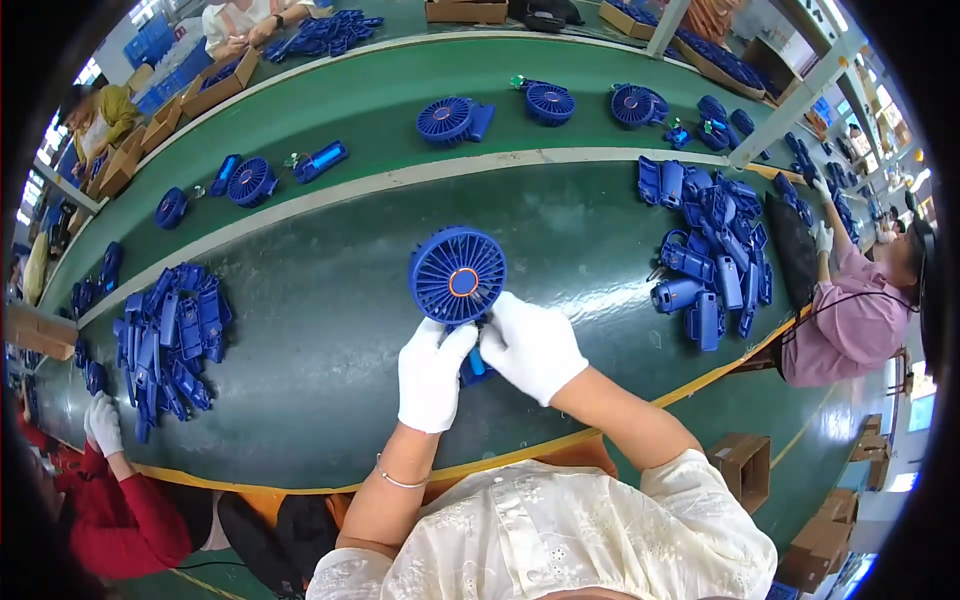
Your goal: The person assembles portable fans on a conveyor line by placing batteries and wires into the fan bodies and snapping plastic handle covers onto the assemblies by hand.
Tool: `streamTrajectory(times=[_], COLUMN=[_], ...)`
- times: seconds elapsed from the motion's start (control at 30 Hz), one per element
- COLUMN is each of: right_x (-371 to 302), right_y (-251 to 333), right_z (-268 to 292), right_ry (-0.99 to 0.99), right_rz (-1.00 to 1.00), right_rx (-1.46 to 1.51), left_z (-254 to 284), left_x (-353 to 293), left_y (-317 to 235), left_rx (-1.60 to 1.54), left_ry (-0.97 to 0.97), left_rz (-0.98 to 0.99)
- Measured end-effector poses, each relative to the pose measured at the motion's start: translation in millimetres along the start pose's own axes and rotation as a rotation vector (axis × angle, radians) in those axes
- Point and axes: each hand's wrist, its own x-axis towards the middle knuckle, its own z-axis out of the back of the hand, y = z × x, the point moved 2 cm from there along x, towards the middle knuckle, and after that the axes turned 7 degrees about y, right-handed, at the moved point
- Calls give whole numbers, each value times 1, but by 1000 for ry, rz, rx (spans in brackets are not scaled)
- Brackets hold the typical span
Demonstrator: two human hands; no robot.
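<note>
I hold a blue handheld fan [457, 276] upright over the dark green table [330, 340]; its round grille has an orange centre. My left hand [434, 374], in a white glove, grips the fan's handle from the left. My right hand [532, 346], also gloved, closes on the handle from the right, just below the grille. The handle is mostly hidden between my gloves, with a bit of blue showing under them.
A pile of blue handle parts [712, 255] lies to my right, another pile [168, 338] to my left. Finished fans [452, 120] sit on the green conveyor belt [360, 100] beyond. A person in pink [850, 320] works right, a person in red [120, 500] left. Cardboard boxes [745, 465] stand by my right.
</note>
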Motion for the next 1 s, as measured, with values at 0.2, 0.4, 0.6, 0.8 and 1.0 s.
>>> streamTrajectory(times=[0.2,0.4,0.6,0.8,1.0], right_x=[4,32,81,97,53], right_y=[-4,-53,-193,-190,-160], right_z=[-17,61,151,148,71], right_ry=[57,-33,-426,-208,-303], right_rz=[-54,155,-362,-508,-223], right_rx=[-388,-156,-616,-158,732], left_z=[-1,7,10,23,18], left_x=[7,8,10,7,6], left_y=[10,13,16,14,17], left_rx=[308,-339,-600,-676,-641], left_ry=[-115,-30,126,137,151], left_rz=[26,222,300,415,405])
